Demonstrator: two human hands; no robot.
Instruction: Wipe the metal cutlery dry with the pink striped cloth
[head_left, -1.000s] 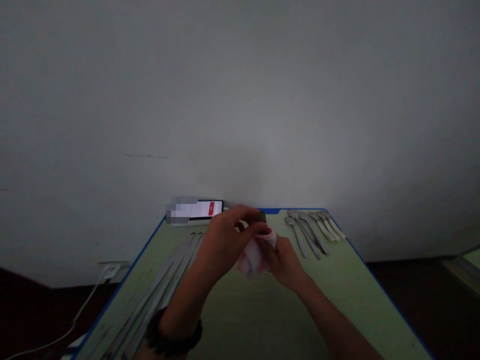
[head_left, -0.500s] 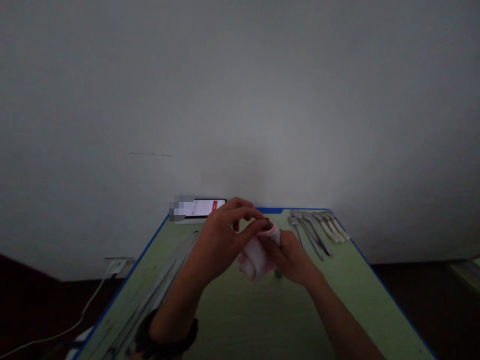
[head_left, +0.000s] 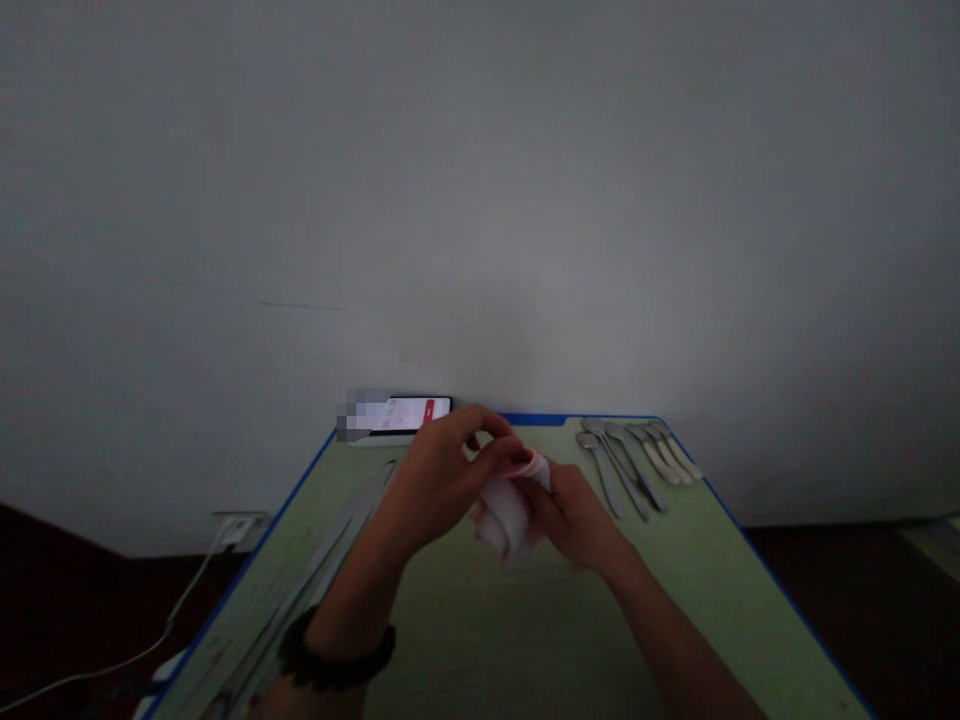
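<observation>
Closest to me, a dark band (head_left: 336,650) is circling the left wrist, and beside that forearm some long metal pieces (head_left: 315,570) are lying lengthwise along the left side of the green table (head_left: 525,630). Farther in, above the middle of the table, the left hand (head_left: 444,478) and the right hand (head_left: 577,515) are holding a pink and white cloth (head_left: 504,520) between them. The left fingertips are pinching closed at its upper edge, while the right fingers are curling snugly around its side; I can't tell whether anything is sitting inside. Over to the right, metal spoons (head_left: 630,455), some with pale handles, are lying in a slanting row. At the far left corner, a phone (head_left: 409,415) is glowing near the grey wall (head_left: 480,200).
</observation>
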